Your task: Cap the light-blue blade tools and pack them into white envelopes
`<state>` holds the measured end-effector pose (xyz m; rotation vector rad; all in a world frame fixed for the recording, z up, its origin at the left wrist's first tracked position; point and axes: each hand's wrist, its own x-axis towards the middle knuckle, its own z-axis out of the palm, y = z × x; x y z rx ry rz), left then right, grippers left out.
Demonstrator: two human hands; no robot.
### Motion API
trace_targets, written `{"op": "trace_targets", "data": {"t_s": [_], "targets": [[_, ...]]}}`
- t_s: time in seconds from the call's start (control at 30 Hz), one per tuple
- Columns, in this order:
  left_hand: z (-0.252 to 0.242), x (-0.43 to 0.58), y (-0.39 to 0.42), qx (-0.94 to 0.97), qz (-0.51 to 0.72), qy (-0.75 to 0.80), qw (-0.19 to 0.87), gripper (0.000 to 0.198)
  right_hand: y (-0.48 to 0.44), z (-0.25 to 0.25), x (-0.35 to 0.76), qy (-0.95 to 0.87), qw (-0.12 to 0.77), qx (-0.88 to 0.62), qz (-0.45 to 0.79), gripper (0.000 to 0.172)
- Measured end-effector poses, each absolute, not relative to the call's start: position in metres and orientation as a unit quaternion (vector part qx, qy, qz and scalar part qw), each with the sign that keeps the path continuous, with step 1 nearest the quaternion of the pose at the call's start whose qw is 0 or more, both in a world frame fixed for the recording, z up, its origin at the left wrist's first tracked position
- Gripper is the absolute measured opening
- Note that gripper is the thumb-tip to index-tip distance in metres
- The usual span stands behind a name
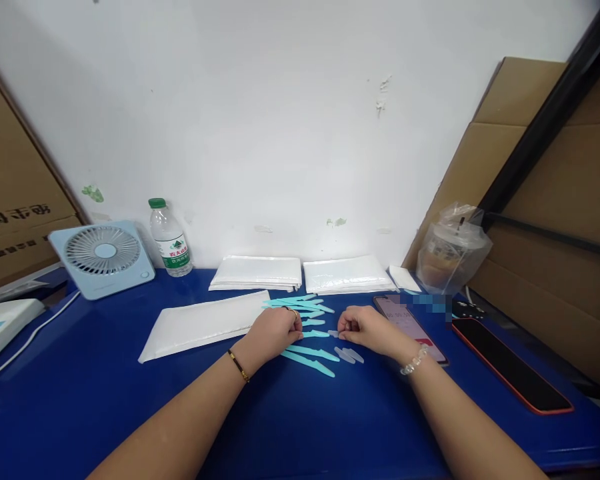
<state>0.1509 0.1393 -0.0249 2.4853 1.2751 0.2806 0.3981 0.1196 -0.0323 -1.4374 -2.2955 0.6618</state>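
My left hand (277, 328) is closed on the handle of a turquoise eyebrow razor (316, 334), whose blade end points right. Opposite it, my right hand (361, 328) pinches a small clear blade cap (333, 333) close to that razor's tip; whether the two touch is hard to tell. Several more eyebrow razors (310, 363) lie fanned out above and below my left hand, partly hidden by it. A few loose clear caps (350, 355) rest on the blue tabletop (300, 427), just below my right fingers.
A white padded envelope (195, 327) lies left of the razors, with two stacks (255, 272) (347, 273) by the wall. Rightward are a lit phone (405, 323), a red-edged phone (510, 363) and a bagged drink (447, 257). A fan (105, 257) and bottle (170, 240) stand left.
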Motion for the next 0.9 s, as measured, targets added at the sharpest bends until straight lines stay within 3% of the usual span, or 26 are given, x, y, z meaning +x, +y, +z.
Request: {"op": "trace_targets", "data": {"t_s": [0.53, 0.73, 0.9], "targets": [[-0.027, 0.151, 0.142, 0.878, 0.149, 0.423, 0.169, 0.014, 0.116, -0.027, 0.386, -0.809, 0.224, -0.487, 0.242, 0.013], [-0.016, 0.147, 0.134, 0.905, 0.087, 0.356, 0.215, 0.016, 0.104, -0.005, 0.412, -0.812, 0.092, -0.473, 0.328, 0.024], [-0.019, 0.151, 0.133, 0.897, 0.066, 0.388, 0.203, 0.012, 0.103, -0.011, 0.404, -0.818, 0.092, -0.475, 0.311, 0.004]]}}
